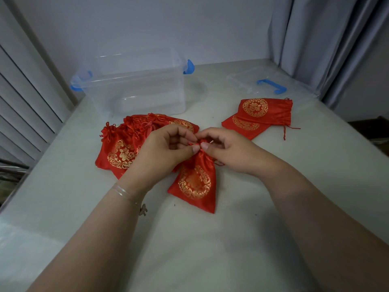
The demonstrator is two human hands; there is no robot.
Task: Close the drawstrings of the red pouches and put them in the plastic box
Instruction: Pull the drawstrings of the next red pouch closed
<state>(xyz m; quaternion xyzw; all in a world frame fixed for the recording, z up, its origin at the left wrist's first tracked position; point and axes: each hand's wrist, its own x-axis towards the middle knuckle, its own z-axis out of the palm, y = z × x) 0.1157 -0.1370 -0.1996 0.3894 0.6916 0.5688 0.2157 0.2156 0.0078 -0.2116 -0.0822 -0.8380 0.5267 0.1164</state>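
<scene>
Step in hand was judged to be the closing of one drawstring: the left hand (166,152) and right hand (227,148) both pinched the gathered neck of a red satin pouch with gold roundel (194,184), which lay on the pale table (210,249). A heap of cinched red pouches (126,144) lay beside it; two flat open pouches (261,114) waited apart. The clear plastic box with blue latches (134,85) held none; next, cords need drawing tight

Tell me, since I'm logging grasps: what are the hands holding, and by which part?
Both the left hand and right hand pinch the red pouch at its gathered neck, by the drawstring.
</scene>
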